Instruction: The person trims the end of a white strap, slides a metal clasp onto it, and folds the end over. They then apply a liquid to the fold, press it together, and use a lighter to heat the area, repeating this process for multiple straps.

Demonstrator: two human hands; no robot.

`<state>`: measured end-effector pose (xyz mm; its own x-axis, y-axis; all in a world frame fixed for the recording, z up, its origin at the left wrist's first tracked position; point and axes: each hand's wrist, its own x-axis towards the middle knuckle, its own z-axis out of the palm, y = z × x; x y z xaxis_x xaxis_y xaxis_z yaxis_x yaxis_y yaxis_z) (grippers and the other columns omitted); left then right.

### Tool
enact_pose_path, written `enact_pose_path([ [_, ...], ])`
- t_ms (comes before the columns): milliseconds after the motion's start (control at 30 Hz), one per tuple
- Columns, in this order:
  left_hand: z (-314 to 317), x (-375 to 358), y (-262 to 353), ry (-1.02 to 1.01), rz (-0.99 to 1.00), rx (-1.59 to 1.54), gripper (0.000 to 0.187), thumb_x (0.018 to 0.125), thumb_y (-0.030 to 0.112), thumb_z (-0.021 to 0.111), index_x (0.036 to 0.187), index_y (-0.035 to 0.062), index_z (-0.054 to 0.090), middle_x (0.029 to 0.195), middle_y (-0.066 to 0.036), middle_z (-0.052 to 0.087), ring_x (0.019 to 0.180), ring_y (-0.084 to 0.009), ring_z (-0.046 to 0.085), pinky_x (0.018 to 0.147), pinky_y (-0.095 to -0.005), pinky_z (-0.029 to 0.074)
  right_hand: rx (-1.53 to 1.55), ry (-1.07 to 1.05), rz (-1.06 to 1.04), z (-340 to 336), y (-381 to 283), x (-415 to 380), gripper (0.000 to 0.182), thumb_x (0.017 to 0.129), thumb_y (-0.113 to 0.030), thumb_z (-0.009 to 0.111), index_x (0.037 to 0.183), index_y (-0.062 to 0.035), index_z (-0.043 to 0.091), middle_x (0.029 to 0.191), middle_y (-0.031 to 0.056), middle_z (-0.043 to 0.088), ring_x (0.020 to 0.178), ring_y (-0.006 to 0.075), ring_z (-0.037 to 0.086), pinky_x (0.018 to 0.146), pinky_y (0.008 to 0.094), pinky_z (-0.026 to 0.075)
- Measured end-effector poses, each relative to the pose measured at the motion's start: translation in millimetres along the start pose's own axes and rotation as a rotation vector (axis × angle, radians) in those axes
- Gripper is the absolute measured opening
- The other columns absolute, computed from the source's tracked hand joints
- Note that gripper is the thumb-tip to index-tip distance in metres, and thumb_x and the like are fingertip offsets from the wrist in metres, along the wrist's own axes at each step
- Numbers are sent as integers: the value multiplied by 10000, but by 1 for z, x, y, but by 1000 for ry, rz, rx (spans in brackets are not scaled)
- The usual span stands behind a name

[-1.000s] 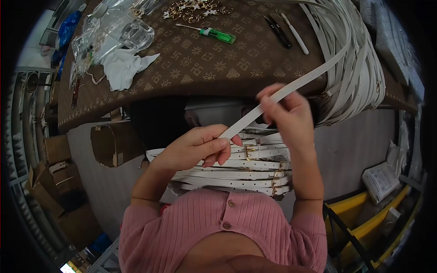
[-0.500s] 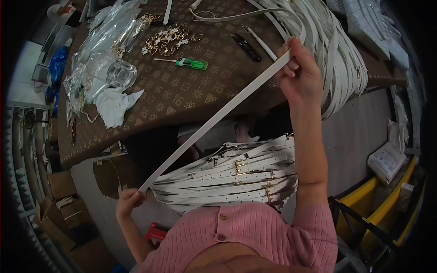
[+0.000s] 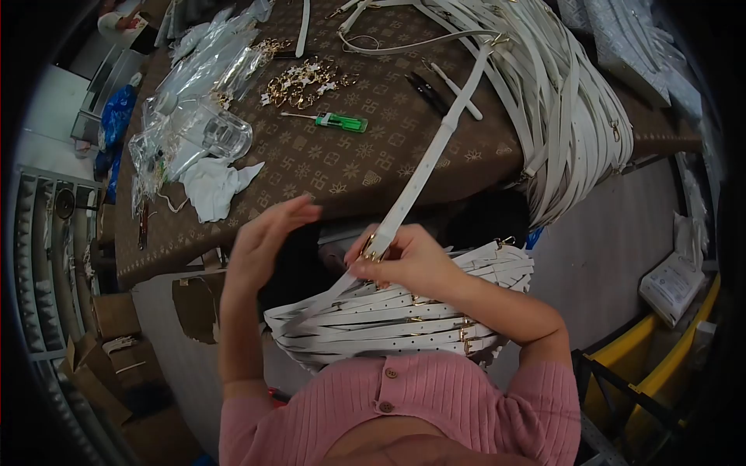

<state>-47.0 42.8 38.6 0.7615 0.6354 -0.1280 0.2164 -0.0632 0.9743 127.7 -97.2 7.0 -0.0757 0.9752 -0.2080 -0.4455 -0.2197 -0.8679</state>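
Observation:
A white strap (image 3: 423, 165) runs from the pile on the table down to my right hand (image 3: 400, 260), whose fingers are closed round it at a gold buckle (image 3: 371, 247). My left hand (image 3: 268, 233) is raised to the left of the buckle, slightly blurred, fingers stretched out and holding nothing. Beneath my right hand, a bundle of white straps (image 3: 404, 318) with holes and gold buckles lies across my lap. The large pile of white straps (image 3: 571, 116) hangs over the table's right edge.
On the patterned brown tablecloth (image 3: 311, 175) are a green screwdriver (image 3: 342, 122), gold chains (image 3: 303, 84), black pliers (image 3: 429, 92), a white-handled tool (image 3: 457, 89), a clear bottle (image 3: 225, 136), a white cloth (image 3: 217, 186) and plastic bags. Yellow bins (image 3: 622, 365) stand at the lower right.
My right hand has come down and left from the table edge to the buckle. My left hand has let go of the strap's lower end and risen. The view has shifted slightly.

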Motion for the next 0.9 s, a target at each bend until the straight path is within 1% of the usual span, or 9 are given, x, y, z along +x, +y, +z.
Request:
enact_pose_path([
  [67, 47, 40, 6, -204, -23, -117, 356, 912, 151, 407, 1230, -7, 417, 1003, -113, 575, 928, -141, 536, 841, -262, 409, -6, -30, 38, 3, 9, -1, 173, 763, -114, 654, 888, -3, 607, 728, 39, 614, 602, 48, 526, 513, 193, 421],
  [133, 73, 62, 13, -271, -72, -96, 375, 911, 164, 409, 1247, 0, 398, 966, -98, 580, 874, -125, 546, 799, -253, 432, -309, -108, 262, 0, 9, -3, 212, 770, -127, 651, 926, 9, 606, 733, 47, 626, 661, 75, 561, 563, 215, 446],
  [233, 84, 73, 30, -488, -251, -207, 365, 903, 180, 422, 1220, 0, 431, 841, -39, 565, 721, -74, 527, 650, -204, 444, -168, -157, 29, -38, 22, -5, 261, 769, -122, 649, 972, 30, 589, 867, 70, 611, 789, 108, 572, 664, 232, 460],
  [267, 80, 67, 30, -469, -281, -231, 342, 901, 172, 424, 1195, 2, 454, 789, -16, 540, 665, -54, 495, 591, -185, 421, 5, -66, 97, -51, 12, -10, 274, 798, -113, 607, 1023, 36, 561, 945, 77, 583, 813, 108, 557, 671, 229, 456],
  [400, 75, 37, 16, -364, -382, -239, 262, 897, 152, 425, 1095, 12, 526, 708, 21, 502, 577, -16, 424, 501, -151, 349, 352, 116, -221, -72, -16, -12, 329, 849, -183, 546, 1075, 53, 513, 938, 72, 572, 757, 84, 526, 647, 196, 431],
  [567, 69, 10, 12, -280, -392, -144, 232, 904, 109, 401, 1062, 10, 539, 691, 35, 487, 568, -8, 369, 495, -141, 297, 336, 408, -300, -70, -17, -4, 205, 856, -165, 545, 891, 32, 591, 811, 78, 593, 593, 56, 481, 547, 187, 403],
  [700, 54, -4, 2, -294, -379, -107, 233, 899, 93, 411, 1072, -7, 530, 688, 33, 479, 584, -10, 373, 503, -143, 303, 420, 534, -401, -82, -16, -9, 245, 867, -184, 531, 879, 54, 584, 799, 88, 596, 553, 56, 487, 528, 184, 403],
  [800, 56, -6, -7, -316, -329, -8, 232, 873, 71, 461, 1076, -24, 522, 706, 25, 483, 602, -25, 400, 510, -155, 329, 391, 516, -388, -71, -14, -12, 223, 872, -170, 512, 883, 45, 572, 753, 85, 576, 559, 67, 491, 516, 193, 405],
  [900, 79, -4, -7, -80, -135, -20, 257, 824, 49, 536, 1074, -13, 532, 713, -1, 492, 593, -66, 431, 517, -175, 356, 200, 403, -262, -53, -6, -11, 262, 879, -164, 488, 949, 81, 550, 780, 104, 590, 583, 91, 535, 523, 206, 425],
])
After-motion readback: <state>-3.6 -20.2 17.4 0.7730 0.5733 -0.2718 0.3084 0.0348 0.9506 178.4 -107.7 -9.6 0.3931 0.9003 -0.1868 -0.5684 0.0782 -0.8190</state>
